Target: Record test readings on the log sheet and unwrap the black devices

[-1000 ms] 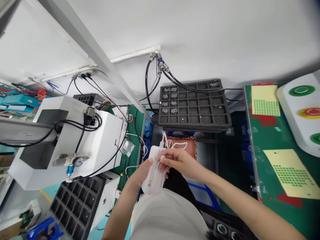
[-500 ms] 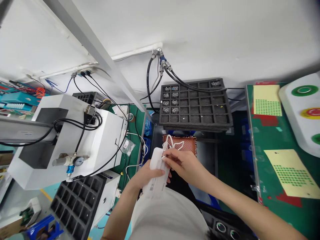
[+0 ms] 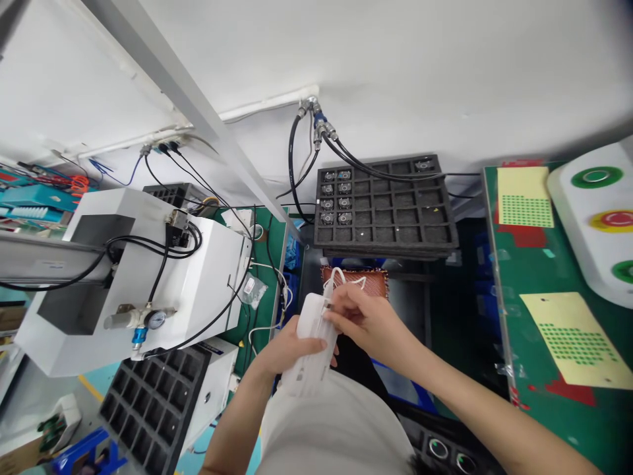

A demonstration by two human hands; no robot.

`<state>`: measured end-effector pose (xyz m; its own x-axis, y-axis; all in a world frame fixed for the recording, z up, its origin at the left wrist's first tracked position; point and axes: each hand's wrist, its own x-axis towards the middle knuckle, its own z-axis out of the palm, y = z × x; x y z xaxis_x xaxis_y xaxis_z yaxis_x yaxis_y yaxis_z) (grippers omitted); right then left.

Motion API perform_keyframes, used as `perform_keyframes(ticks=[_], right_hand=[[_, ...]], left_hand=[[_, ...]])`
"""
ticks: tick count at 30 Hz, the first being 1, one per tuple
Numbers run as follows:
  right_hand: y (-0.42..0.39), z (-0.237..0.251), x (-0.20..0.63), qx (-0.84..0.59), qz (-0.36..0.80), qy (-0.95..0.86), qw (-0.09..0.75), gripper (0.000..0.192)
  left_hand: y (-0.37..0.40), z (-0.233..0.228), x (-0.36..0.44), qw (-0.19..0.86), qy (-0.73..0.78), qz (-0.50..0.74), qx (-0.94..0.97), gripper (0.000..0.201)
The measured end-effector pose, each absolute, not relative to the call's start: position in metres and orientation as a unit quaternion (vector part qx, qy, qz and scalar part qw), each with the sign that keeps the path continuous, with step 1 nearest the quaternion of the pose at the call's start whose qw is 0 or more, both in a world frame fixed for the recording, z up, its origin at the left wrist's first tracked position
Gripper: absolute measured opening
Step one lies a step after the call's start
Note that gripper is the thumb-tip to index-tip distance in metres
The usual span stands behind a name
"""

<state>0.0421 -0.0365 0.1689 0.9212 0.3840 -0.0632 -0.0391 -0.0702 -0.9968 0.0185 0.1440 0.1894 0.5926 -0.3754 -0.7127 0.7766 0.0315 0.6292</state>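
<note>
White device in hand before our waist, we face a stack of black trays; another gridded tray is at lower left. Our left hand grips the device; our right hand has its fingertips at the edge, whether pinching anything we cannot tell. A clear bag holds something white. 9 parts sit in the top tray: 8 within the 2 leftmost columns, 1 in the far right corner.

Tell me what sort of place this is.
Likely a factory workshop: a black tray holds small parts in some compartments, a pressure gauge sits beside a white machine, and a white control box carries red and green buttons.
</note>
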Motion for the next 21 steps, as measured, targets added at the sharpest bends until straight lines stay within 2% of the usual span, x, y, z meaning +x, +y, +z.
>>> perform_keyframes(ticks=[7, 13, 16, 18, 21], right_hand=[[-0.039, 0.165, 0.044, -0.687, 0.227, -0.073, 0.686, 0.030], [-0.045, 0.140, 0.034, -0.662, 0.216, -0.072, 0.714, 0.034], [-0.065, 0.087, 0.033, -0.652, 0.167, 0.069, 0.737, 0.045], [-0.076, 0.034, 0.034, -0.672, 0.137, 0.241, 0.687, 0.052], [-0.077, -0.049, 0.033, -0.706, 0.180, 0.303, 0.614, 0.051]], left_hand=[[0.146, 0.188, 0.017, 0.657, 0.157, -0.452, 0.583, 0.041], [0.153, 0.179, 0.009, 0.600, 0.174, -0.431, 0.651, 0.040], [0.170, 0.165, 0.006, 0.600, 0.180, -0.438, 0.645, 0.048], [0.183, 0.156, 0.003, 0.595, 0.200, -0.439, 0.643, 0.051], [0.197, 0.143, -0.005, 0.563, 0.242, -0.441, 0.655, 0.053]])
